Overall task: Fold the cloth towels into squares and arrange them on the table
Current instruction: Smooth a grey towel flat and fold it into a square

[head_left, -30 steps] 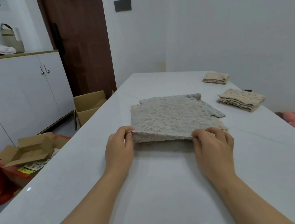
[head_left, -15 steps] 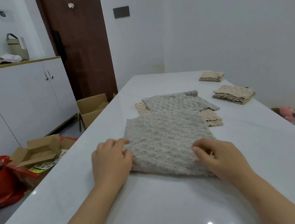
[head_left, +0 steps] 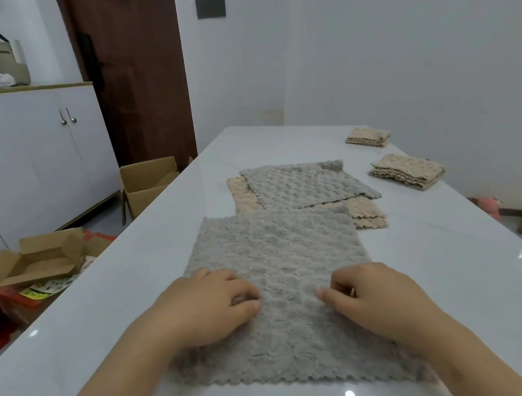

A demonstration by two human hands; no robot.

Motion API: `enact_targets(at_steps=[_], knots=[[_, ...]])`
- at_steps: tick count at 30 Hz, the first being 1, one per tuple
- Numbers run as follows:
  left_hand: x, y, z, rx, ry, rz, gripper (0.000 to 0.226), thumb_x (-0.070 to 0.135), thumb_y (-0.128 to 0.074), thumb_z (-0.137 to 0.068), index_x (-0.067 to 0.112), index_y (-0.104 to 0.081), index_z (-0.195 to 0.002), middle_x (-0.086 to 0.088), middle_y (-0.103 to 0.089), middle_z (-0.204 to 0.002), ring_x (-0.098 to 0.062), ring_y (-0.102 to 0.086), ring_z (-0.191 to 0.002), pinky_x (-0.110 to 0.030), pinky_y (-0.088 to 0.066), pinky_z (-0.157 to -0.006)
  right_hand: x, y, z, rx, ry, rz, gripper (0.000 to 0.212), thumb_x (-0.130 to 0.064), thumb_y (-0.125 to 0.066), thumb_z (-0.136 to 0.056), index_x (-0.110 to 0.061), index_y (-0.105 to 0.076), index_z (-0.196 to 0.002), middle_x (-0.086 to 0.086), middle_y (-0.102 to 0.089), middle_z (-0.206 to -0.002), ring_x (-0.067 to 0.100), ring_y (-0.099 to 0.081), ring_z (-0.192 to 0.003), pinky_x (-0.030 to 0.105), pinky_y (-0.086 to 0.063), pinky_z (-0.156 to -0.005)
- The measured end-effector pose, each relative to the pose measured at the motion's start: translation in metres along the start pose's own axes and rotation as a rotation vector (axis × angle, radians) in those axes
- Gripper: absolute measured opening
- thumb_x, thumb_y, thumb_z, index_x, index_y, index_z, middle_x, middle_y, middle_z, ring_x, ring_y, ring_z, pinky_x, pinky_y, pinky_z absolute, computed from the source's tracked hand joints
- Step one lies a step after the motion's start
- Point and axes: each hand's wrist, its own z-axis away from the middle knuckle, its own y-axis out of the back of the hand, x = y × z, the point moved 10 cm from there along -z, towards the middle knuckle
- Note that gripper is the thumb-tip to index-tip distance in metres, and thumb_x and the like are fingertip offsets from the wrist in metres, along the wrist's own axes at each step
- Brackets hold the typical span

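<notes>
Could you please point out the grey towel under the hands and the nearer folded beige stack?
grey towel [head_left: 280, 260]: head view, its flat middle.
nearer folded beige stack [head_left: 407, 168]: head view, its top face.

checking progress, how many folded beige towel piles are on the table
2. The nearer folded beige towel pile sits by the white table's right edge; the farther folded beige towel pile lies behind it. None appears hidden.

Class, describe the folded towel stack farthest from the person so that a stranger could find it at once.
Follow the long white table to its far right side, by the wall. Two folded beige stacks lie there; pick the farther stack, beyond the nearer stack and closest to the table's far end.
</notes>
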Motion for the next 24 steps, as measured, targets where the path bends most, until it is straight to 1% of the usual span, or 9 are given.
enact_targets(at_steps=[2, 4, 7, 11, 14, 17, 19, 21, 24], knots=[[-0.002, 0.016, 0.001, 0.155, -0.004, 0.059, 0.046, 0.060, -0.023, -0.091, 0.040, -0.052, -0.121, 0.013, -0.049, -0.132, -0.011, -0.042, -0.122, -0.036, -0.038, -0.102, -0.003, 0.004, -0.001, 0.083, 0.012, -0.014, 0.033, -0.058, -0.036, -0.089, -0.031, -0.053, -0.082, -0.013, -0.057, -0.073, 0.006, -0.054, -0.072, 0.022, -0.040, -0.061], [-0.001, 0.025, -0.003, 0.330, -0.021, 0.097, 0.062, 0.067, -0.014, -0.082, 0.043, -0.042, -0.132, 0.012, -0.034, -0.147, -0.012, -0.027, -0.136, -0.036, -0.028, -0.111, -0.003, 0.005, -0.003, 0.172, 0.034, 0.011, 0.052, -0.067, -0.024, -0.082, -0.036, -0.054, -0.111, -0.016, -0.061, -0.107, 0.009, -0.053, -0.105, 0.025, -0.038, -0.084], [-0.003, -0.001, -0.018, 0.224, -0.005, 0.036, 0.058, 0.063, -0.016, -0.090, 0.045, -0.009, -0.144, 0.011, 0.003, -0.158, -0.015, 0.007, -0.145, -0.040, -0.002, -0.118, 0.002, -0.022, -0.008, 0.030, -0.012, 0.099, 0.081, -0.077, -0.004, -0.065, -0.047, -0.025, -0.138, -0.016, -0.019, -0.153, 0.013, -0.014, -0.141, 0.034, -0.014, -0.111], [-0.011, -0.023, -0.023, 0.050, 0.046, 0.010, 0.060, 0.065, -0.019, -0.090, 0.047, 0.000, -0.144, 0.012, 0.007, -0.157, -0.016, 0.011, -0.145, -0.042, 0.004, -0.118, 0.012, -0.040, -0.007, -0.154, -0.055, 0.106, 0.097, -0.091, 0.000, -0.054, -0.050, -0.014, -0.141, -0.020, -0.010, -0.154, 0.011, -0.007, -0.143, 0.035, -0.008, -0.114], [-0.012, -0.020, -0.012, -0.028, 0.047, -0.010, 0.059, 0.066, -0.023, -0.089, 0.048, -0.011, -0.143, 0.013, -0.004, -0.157, -0.017, -0.002, -0.146, -0.041, -0.008, -0.118, 0.006, -0.032, -0.002, -0.162, -0.021, 0.077, 0.077, -0.085, -0.011, -0.068, -0.050, -0.029, -0.134, -0.020, -0.026, -0.147, 0.012, -0.021, -0.136, 0.036, -0.018, -0.108], [-0.011, 0.006, -0.003, 0.185, 0.045, 0.030, 0.053, 0.065, -0.023, -0.089, 0.045, -0.035, -0.136, 0.012, -0.029, -0.150, -0.017, -0.022, -0.141, -0.039, -0.023, -0.112, 0.003, -0.017, -0.002, -0.027, -0.018, 0.059, 0.097, -0.092, 0.003, -0.052, -0.049, -0.035, -0.130, -0.021, -0.033, -0.143, 0.009, -0.026, -0.132, 0.033, -0.022, -0.104], [-0.010, 0.013, -0.006, 0.313, 0.040, 0.048, 0.057, 0.066, -0.018, -0.087, 0.046, -0.026, -0.140, 0.009, -0.016, -0.155, -0.016, -0.010, -0.144, -0.040, -0.014, -0.116, 0.005, -0.016, -0.005, 0.026, -0.038, 0.073, 0.086, -0.088, -0.005, -0.064, -0.050, -0.021, -0.139, -0.017, -0.014, -0.154, 0.012, -0.009, -0.142, 0.035, -0.012, -0.112], [-0.012, -0.004, -0.015, 0.229, 0.059, 0.034, 0.059, 0.067, -0.016, -0.088, 0.048, -0.007, -0.143, 0.010, 0.004, -0.158, -0.016, 0.007, -0.145, -0.043, -0.001, -0.118, 0.009, -0.029, -0.009, -0.052, -0.067, 0.066, 0.066, -0.075, -0.020, -0.082, -0.049, -0.010, -0.142, -0.015, 0.002, -0.157, 0.014, 0.005, -0.145, 0.036, -0.003, -0.115], [-0.020, -0.025, -0.023, 0.103, 0.111, 0.027, 0.062, 0.069, -0.016, -0.087, 0.049, -0.001, -0.143, 0.010, 0.008, -0.158, -0.017, 0.010, -0.145, -0.044, 0.005, -0.118, 0.013, -0.044, -0.012, -0.160, -0.080, 0.090, 0.066, -0.073, -0.020, -0.082, -0.049, -0.009, -0.143, -0.014, 0.000, -0.157, 0.014, 0.002, -0.145, 0.035, -0.002, -0.115]])
